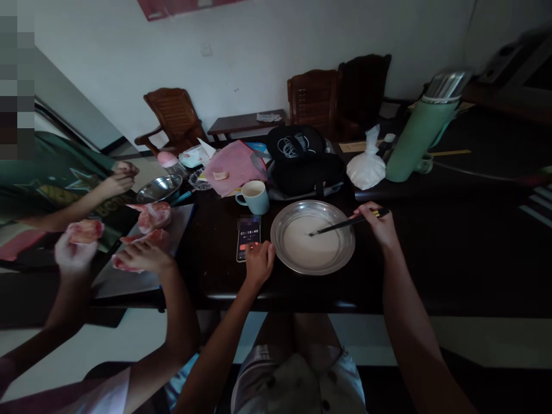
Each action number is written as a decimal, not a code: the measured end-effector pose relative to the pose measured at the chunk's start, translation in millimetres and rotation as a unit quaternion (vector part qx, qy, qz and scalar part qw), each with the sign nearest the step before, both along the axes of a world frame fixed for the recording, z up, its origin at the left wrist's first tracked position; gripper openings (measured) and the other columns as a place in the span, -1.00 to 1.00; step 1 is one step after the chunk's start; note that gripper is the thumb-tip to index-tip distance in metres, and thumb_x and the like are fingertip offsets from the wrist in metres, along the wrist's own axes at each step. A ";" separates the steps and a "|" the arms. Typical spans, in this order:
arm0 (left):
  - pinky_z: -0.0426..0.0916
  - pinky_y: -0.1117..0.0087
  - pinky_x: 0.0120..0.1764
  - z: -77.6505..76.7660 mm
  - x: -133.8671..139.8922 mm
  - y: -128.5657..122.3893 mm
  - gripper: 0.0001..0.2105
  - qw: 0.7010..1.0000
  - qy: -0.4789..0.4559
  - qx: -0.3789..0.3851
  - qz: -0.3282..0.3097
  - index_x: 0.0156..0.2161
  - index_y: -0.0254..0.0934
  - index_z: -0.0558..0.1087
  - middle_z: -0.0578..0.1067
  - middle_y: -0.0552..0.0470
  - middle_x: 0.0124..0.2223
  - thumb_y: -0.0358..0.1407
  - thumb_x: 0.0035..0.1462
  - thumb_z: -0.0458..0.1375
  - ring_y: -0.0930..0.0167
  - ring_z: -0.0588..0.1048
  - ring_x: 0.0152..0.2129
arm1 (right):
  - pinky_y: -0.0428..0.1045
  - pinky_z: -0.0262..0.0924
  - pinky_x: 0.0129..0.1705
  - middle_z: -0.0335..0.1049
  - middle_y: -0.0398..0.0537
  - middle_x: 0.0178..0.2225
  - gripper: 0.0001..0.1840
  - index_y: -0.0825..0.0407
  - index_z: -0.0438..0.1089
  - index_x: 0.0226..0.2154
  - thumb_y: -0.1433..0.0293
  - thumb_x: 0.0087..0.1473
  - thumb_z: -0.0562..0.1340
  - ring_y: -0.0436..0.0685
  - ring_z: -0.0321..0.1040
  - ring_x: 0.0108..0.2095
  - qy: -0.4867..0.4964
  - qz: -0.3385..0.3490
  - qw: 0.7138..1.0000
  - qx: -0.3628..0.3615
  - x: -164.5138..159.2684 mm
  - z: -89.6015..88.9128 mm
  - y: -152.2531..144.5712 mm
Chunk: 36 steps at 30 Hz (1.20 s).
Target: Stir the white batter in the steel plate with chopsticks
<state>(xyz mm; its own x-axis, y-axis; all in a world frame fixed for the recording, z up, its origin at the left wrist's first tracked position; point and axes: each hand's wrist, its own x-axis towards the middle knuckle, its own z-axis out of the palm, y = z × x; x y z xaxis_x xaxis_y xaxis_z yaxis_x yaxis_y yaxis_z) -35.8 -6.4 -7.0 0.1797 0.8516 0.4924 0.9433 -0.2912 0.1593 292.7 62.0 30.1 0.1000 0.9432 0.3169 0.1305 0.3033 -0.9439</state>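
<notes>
Mid-stir, I reckon: right fingers pinching dark chopsticks in the bowl, left fingers loosely open by the phone. Next swirl probably needs a steady grip.

Shiny metal basin, glossy dark table, smooth ceramic-looking mug, wooden chairs

the smartphone displays 01:18:40 in white digits; lettering on the dark green t-shirt is too dim to read.
</notes>
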 end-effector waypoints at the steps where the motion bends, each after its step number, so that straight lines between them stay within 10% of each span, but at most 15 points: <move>1: 0.11 0.30 -0.23 -0.2 -0.1 0.1 -0.64 1.000 -0.001 -0.001 -0.001 -0.48 -0.22 0.27 0.41 0.07 -0.55 -0.28 0.30 -0.23 0.40 0.35 -0.55 | -0.01 0.32 -0.35 0.51 -0.12 -0.56 -0.69 -0.01 0.44 -0.49 0.10 0.05 0.25 0.11 0.46 -0.49 -0.003 0.006 1.000 -0.005 -0.4 0.6 -0.8; 31: 0.13 0.27 -0.21 -2.3 -1.6 1.6 -0.67 1.000 -0.001 0.002 -0.003 -0.47 -0.20 0.28 0.42 0.04 -0.53 -0.29 0.28 -0.21 0.35 0.38 -0.50 | 0.03 0.33 -0.26 0.55 -0.10 -0.48 -0.69 -0.02 0.46 -0.42 0.09 0.06 0.22 0.15 0.51 -0.37 -0.045 0.067 0.997 0.006 -10.2 2.6 -1.2; 36: 0.13 0.25 -0.20 -3.3 -1.9 2.0 -0.67 1.000 -0.009 -0.004 0.001 -0.48 -0.20 0.27 0.42 0.02 -0.52 -0.28 0.27 -0.20 0.35 0.38 -0.51 | 0.04 0.33 -0.31 0.52 -0.13 -0.55 -0.68 -0.03 0.44 -0.43 0.07 0.05 0.23 0.14 0.48 -0.46 -0.018 -0.010 1.000 0.015 -0.9 3.4 0.6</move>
